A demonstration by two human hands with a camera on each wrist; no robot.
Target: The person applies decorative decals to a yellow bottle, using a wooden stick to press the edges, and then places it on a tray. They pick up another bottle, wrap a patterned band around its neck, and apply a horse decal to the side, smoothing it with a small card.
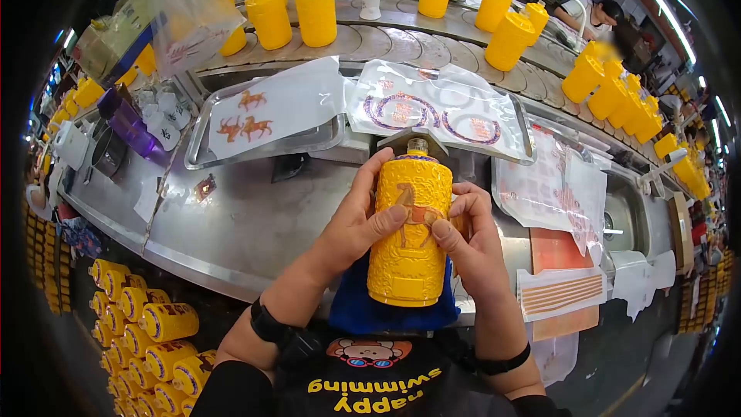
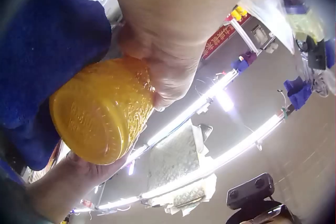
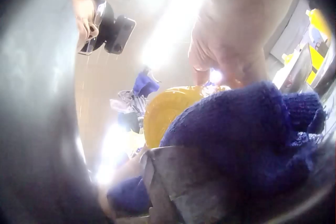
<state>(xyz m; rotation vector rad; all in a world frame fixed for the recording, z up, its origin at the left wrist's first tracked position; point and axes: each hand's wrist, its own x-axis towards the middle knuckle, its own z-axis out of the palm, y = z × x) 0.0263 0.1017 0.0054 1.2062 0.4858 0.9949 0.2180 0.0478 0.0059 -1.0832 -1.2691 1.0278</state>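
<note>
A yellow embossed bottle (image 1: 409, 262) with a clear glass neck stands tilted between both hands, a brown horse decal (image 1: 417, 216) on its front. The left hand (image 1: 360, 220) grips its left side, thumb lying on the decal's head end. On the other side the right hand (image 1: 477, 243) holds it, thumb at the horse's rear. In the left wrist view the round base of the bottle (image 2: 89, 124) shows below the left hand (image 2: 168, 50). Blue cloth (image 3: 226, 124) hides part of the bottle (image 3: 170, 111) in the right wrist view, below the right hand (image 3: 231, 35).
Behind the bottle, metal trays (image 1: 197, 147) bear sheets of horse decals (image 1: 266, 108) and purple ring decals (image 1: 432, 112). A conveyor (image 1: 370, 42) carries more yellow bottles (image 1: 312, 15). Decal strips (image 1: 562, 293) lie at right, near a sink (image 1: 624, 220). Bottles (image 1: 170, 322) are stacked lower left.
</note>
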